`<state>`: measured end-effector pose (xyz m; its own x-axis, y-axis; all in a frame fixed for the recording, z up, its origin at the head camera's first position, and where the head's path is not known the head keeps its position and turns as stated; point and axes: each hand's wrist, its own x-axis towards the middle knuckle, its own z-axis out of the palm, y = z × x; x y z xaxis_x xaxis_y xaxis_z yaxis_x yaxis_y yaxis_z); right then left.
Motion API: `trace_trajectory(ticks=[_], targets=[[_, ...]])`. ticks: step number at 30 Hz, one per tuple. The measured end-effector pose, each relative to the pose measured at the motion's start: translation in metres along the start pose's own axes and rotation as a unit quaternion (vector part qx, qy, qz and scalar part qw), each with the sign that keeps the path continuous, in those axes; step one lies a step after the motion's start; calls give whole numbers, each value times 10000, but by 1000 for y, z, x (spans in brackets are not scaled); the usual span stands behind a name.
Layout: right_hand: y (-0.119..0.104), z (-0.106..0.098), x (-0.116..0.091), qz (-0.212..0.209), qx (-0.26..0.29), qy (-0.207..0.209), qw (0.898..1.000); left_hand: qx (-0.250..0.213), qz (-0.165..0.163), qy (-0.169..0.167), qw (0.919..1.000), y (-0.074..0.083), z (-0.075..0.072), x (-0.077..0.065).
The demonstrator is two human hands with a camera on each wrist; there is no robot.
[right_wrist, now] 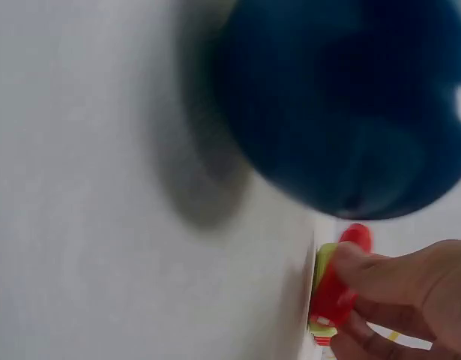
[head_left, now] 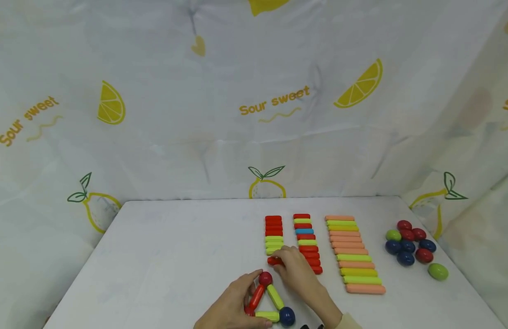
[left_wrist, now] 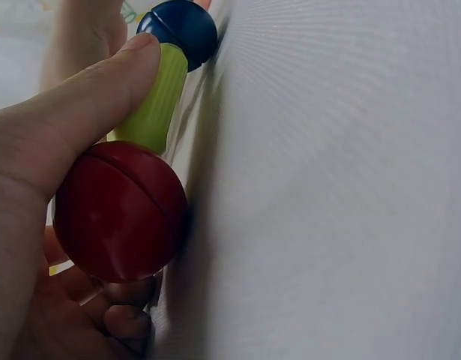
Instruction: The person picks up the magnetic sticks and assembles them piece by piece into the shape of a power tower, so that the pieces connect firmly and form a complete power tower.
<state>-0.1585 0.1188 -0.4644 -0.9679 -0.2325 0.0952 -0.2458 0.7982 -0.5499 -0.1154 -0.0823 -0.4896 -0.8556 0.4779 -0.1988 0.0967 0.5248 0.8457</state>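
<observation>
A triangle of short sticks and balls lies on the table at the front. One red ball (head_left: 265,278) forms its top corner, a dark blue ball (head_left: 286,316) its right corner, and another red ball (left_wrist: 119,212) its left corner. A red stick (head_left: 257,297) and two lime-green sticks (head_left: 275,297) join them. My left hand (head_left: 231,305) holds the triangle's left side, its thumb along the lower green stick (left_wrist: 154,101). My right hand (head_left: 296,273) pinches a loose red stick (right_wrist: 336,292) between thumb and fingers, at the near end of the left column of short sticks.
Red and green short sticks (head_left: 274,232) stand in a column beside a second column (head_left: 306,236) that includes a blue one. Longer orange, yellow and green sticks (head_left: 352,251) are lined up to the right. Several loose balls (head_left: 407,246) lie near the table's right edge.
</observation>
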Motion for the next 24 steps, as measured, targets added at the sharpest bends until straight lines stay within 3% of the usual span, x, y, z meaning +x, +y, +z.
trace_trajectory(ticks=[3, 5, 7, 10, 20, 24], targets=[[1, -3, -3, 121, 796, 138, 9967, -28, -41, -27, 10000, 0, 0, 1], [1, -6, -6, 109, 1480, 108, 9889, -34, -61, -55, 10000, 0, 0, 1], [1, -9, -9, 53, 2071, -82, 9783, -29, -84, -96, 9999, 0, 0, 2], [-1, -13, -13, -76, 2540, -459, 9661, -26, -65, -144, 9999, -1, -1, 3], [-3, -14, -17, -339, 2480, -780, 9650, 108, 245, -111, 9996, -3, -2, 3], [2, -18, -17, -412, 2256, -727, 9706, 76, 81, -130, 9999, -2, -1, 3]])
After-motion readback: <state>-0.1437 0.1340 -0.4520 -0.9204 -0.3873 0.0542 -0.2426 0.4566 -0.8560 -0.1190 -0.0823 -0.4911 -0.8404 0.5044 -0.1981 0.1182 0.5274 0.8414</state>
